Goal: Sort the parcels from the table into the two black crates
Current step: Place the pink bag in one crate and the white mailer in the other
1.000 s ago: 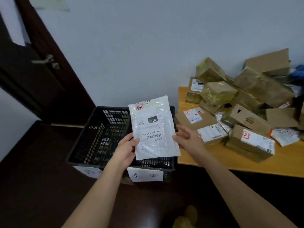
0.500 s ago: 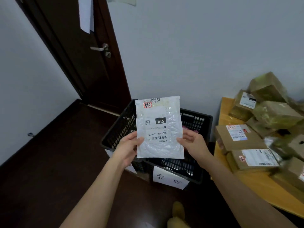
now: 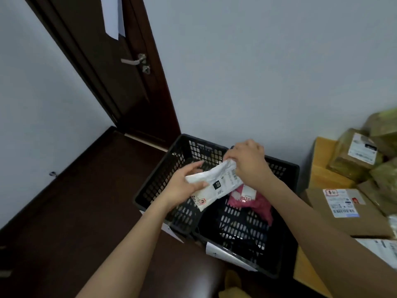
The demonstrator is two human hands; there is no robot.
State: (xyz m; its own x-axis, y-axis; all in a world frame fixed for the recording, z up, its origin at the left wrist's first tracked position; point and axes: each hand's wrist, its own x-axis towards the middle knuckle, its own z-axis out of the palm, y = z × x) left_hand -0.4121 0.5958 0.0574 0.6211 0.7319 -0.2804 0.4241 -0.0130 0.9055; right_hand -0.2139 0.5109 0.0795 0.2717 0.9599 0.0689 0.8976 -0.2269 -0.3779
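I hold a white plastic mailer parcel (image 3: 217, 186) with a black "010" label, tilted flat over the two black crates. My left hand (image 3: 182, 186) grips its near left end, and my right hand (image 3: 247, 162) pinches its far right end from above. The parcel hangs above the divide between the left crate (image 3: 154, 190) and the right crate (image 3: 285, 211). A pink mailer (image 3: 255, 203) lies inside the right crate, partly hidden under the white parcel.
A wooden table (image 3: 322, 175) at the right carries several cardboard parcels, the nearest a labelled box (image 3: 354, 214). White paper labels hang on the crates' front walls. A dark door (image 3: 120, 78) stands at the back left, with dark floor (image 3: 75, 201) to the crates' left.
The white parcel went from upright and facing me to lying tilted low over the crates. My right hand shifted onto its far end, and my view turned further left and down.
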